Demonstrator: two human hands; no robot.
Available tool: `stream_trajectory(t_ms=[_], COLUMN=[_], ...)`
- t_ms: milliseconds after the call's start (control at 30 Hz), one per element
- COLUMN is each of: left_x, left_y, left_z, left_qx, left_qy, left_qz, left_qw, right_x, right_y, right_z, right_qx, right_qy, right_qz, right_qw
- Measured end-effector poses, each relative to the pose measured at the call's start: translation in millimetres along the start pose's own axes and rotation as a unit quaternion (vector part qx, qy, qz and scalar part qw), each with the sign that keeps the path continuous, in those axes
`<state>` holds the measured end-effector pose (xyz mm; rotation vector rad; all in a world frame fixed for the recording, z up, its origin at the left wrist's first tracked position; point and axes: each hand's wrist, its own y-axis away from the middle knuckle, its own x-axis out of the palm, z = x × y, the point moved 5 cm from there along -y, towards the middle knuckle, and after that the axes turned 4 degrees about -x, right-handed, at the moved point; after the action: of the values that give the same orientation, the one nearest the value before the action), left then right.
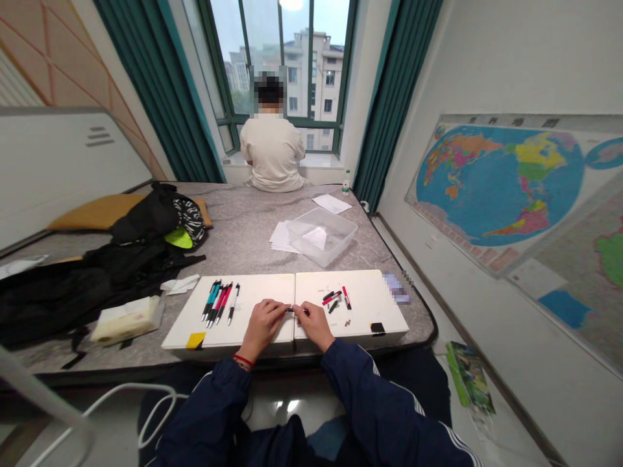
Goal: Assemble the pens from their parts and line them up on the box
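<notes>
The pen piece (291,309) is pinched narrowly between the fingertips of the left hand (264,325) and the right hand (315,325), above the seam where the left box (267,283) and right box (372,292) meet. Pens (218,302) lie in the left box's left half, loose pen parts (335,298) mid-right. Both white boxes line the near edge of a grey marbled surface (238,227), before a green-curtained window (328,39), a world map (501,181) on the right wall.

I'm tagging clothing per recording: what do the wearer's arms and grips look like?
The left sleeve and right sleeve are dark navy with thin white stripes, clearest on the right. A red band circles the left wrist; a second beside it is too small to make out. Left grip and right grip are ungloved.
</notes>
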<state>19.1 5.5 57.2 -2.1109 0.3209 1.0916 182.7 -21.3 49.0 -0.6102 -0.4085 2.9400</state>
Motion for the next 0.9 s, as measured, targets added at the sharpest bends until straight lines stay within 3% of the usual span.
stream_trajectory(t_ms=[200,400,600,900], left_x=[2.8,1.2,-1.5,-5.8], left_y=[0.4,1.8,1.2,0.3], left_z=[3.7,4.0,1.3,-4.4], left_qx=[0.003,-0.004,-0.021,-0.012], left_qy=[0.001,-0.007,-0.008,-0.029], left_qz=[-0.002,-0.031,-0.04,-0.038], left_qw=[1.0,0.999,0.999,0.999], right_x=[-4.7,-1.4,-2.9,-1.6], right_y=[0.4,-0.5,0.2,-1.0], right_z=[10.7,7.8,11.4,6.0], right_qx=[-0.082,-0.054,-0.08,-0.069], right_qy=[0.012,0.086,0.015,0.068], right_qz=[-0.013,-0.015,-0.006,-0.02], right_qw=[0.996,0.995,0.997,0.995])
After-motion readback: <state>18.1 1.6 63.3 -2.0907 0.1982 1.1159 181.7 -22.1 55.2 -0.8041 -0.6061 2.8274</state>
